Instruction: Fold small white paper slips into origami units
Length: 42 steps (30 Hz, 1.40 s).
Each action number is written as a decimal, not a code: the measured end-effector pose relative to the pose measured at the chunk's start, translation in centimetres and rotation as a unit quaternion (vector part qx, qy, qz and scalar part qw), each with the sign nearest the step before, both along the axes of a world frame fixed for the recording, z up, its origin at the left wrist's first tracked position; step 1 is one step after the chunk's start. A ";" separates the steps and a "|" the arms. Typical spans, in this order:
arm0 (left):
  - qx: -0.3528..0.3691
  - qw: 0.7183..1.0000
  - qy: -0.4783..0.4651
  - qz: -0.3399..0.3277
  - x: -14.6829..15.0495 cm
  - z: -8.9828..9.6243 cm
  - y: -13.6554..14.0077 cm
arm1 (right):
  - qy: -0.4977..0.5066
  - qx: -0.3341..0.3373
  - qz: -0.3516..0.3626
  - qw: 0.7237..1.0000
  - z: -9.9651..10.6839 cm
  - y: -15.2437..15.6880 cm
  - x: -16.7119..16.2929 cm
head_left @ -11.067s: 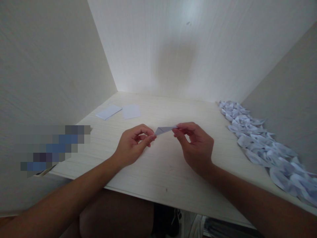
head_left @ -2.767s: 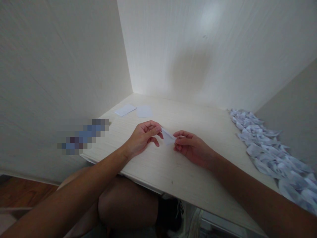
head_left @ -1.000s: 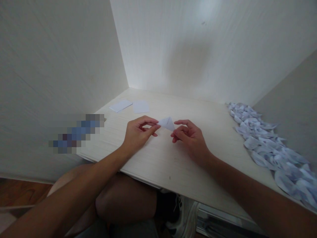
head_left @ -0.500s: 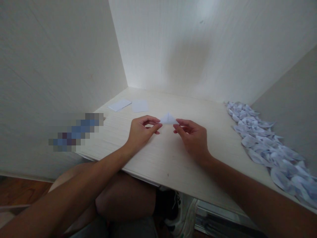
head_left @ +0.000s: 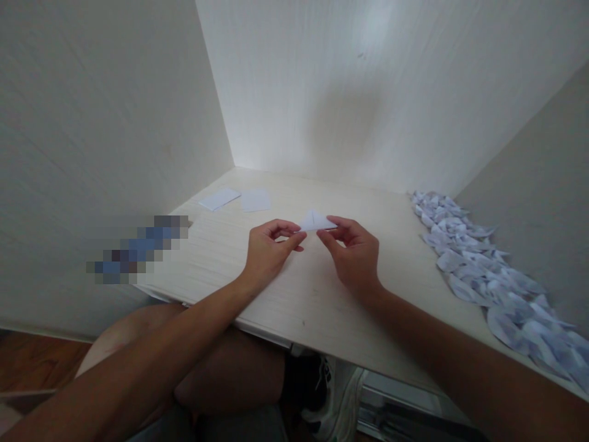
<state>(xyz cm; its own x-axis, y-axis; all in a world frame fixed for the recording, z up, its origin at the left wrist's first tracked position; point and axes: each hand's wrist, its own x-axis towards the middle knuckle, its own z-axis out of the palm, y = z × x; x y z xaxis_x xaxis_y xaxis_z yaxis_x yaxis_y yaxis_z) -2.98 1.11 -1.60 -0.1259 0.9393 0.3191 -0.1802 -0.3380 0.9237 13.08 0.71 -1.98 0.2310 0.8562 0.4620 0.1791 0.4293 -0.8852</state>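
A small piece of white paper folded into a triangle [head_left: 315, 221] is held just above the table, its point facing away from me and a crease down its middle. My left hand [head_left: 272, 248] pinches its left corner between thumb and fingers. On the other side, my right hand [head_left: 353, 252] grips the right part, thumb at the lower edge and fingers behind the corner. Farther left lie a square sheet of white paper [head_left: 256, 200] and a white paper stack or folded sheet [head_left: 219, 199], both flat on the table.
A long heap of folded white paper pieces [head_left: 478, 270] runs along the table's right side. Pale walls enclose the white table [head_left: 294, 307] at the left, back and right. A blurred-out patch [head_left: 138, 248] covers something at the left edge. My legs are below.
My right thumb has slid left along the paper's lower edge, and its right corner now reaches further across my right fingers. The view has shifted slightly.
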 end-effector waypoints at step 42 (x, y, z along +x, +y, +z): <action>0.055 0.982 0.026 0.180 5.6 1.2 0.0 | 0.105 -0.053 -0.066 0.991 0.7 0.9 0.5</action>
<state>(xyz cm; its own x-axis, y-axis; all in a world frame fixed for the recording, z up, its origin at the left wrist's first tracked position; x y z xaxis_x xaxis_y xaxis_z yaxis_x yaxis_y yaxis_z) 2.64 1.13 -0.42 -0.4245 0.7968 0.4301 0.0150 -0.4687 0.8832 13.55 1.66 -1.30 0.4261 0.8530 0.3014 0.0354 0.3172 -0.9477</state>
